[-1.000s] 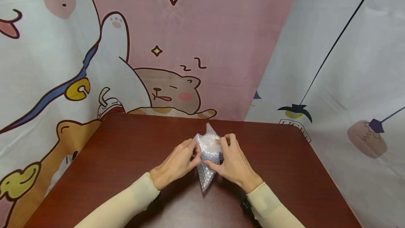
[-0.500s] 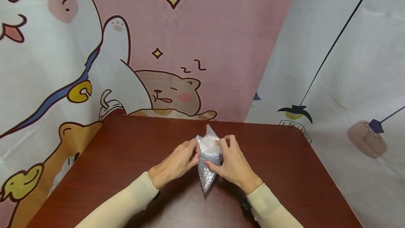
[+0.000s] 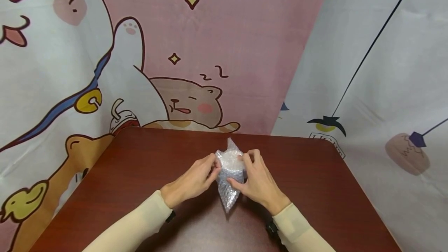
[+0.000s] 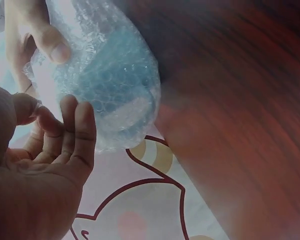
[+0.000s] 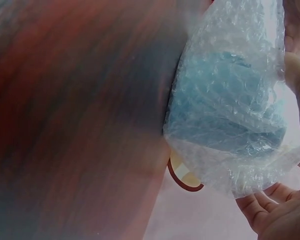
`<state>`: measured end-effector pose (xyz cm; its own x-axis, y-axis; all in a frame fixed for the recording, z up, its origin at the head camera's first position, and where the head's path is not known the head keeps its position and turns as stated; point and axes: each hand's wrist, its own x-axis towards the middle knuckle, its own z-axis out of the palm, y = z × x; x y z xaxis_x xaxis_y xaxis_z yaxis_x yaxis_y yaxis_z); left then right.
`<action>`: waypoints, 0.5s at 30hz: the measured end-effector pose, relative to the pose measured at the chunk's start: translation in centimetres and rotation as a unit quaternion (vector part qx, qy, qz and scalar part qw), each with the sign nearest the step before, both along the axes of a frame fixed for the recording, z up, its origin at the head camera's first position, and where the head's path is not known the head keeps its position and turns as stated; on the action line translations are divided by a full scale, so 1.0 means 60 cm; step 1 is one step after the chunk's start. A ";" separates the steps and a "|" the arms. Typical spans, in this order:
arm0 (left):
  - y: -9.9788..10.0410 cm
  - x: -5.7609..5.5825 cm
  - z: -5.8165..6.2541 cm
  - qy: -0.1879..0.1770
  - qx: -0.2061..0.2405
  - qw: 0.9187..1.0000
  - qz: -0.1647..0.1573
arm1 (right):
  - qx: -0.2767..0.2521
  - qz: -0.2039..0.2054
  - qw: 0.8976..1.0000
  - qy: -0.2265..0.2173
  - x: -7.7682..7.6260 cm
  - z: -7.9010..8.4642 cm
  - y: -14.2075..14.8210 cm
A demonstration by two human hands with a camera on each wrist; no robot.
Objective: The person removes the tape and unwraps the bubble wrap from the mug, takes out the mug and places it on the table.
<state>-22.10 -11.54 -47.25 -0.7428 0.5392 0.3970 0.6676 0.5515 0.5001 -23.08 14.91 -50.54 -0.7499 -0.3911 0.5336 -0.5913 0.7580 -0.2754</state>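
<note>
A bundle in clear bubble wrap (image 3: 229, 193) is held upright over the table between both hands, with pointed corners sticking out far and near. Something light blue (image 5: 220, 105) shows through the wrap in both wrist views; its kind is hidden by the bubbles. My right hand (image 3: 262, 182) grips the bundle from the right, thumb across the near face and fingers at the far right side. At the left edge, my left hand (image 3: 190, 180) brings thumb and index fingertip together on the wrap's edge. The left wrist view has its other fingers (image 4: 84, 132) loosely bent beside the bundle.
A dark red-brown wooden table (image 3: 147, 166) spreads beneath the hands. Behind and beside it hangs a cloth backdrop (image 3: 255, 49) printed with cartoon animals. Dark bands (image 3: 272, 226) sit at the wrists near the cream sleeves (image 3: 140, 221).
My left hand has shifted slightly left and toward me, fingertips still at the wrap's edge. The bundle has turned a little; my right hand keeps its grip almost unmoved.
</note>
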 end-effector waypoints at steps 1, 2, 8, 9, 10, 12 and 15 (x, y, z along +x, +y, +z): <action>0.000 0.000 0.000 -0.004 0.007 1.000 0.001 | 0.000 0.001 1.000 0.000 0.000 0.001 0.000; 0.000 0.000 0.000 -0.006 0.012 1.000 0.003 | 0.000 0.002 1.000 0.000 0.001 0.001 0.001; 0.000 0.000 0.003 -0.012 0.047 0.999 0.017 | 0.000 0.005 1.000 0.001 0.004 0.003 0.003; 0.000 -0.001 0.003 -0.011 0.053 0.998 0.018 | 0.000 0.004 1.000 0.002 0.005 0.003 0.003; -0.001 0.000 0.004 -0.010 0.059 0.998 0.020 | -0.001 0.004 1.000 0.002 0.005 0.003 0.003; -0.001 0.001 0.007 -0.008 0.073 0.997 0.022 | -0.002 0.005 1.000 0.003 0.005 0.003 0.004; -0.001 0.001 0.009 -0.003 0.093 0.995 0.022 | -0.002 0.007 1.000 0.002 0.005 0.003 0.005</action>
<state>-22.02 -11.58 -46.73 -0.7667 0.4240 0.4821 0.6415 0.4771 0.6006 -22.79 15.20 -50.34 -0.7424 -0.3984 0.5387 -0.6024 0.7488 -0.2765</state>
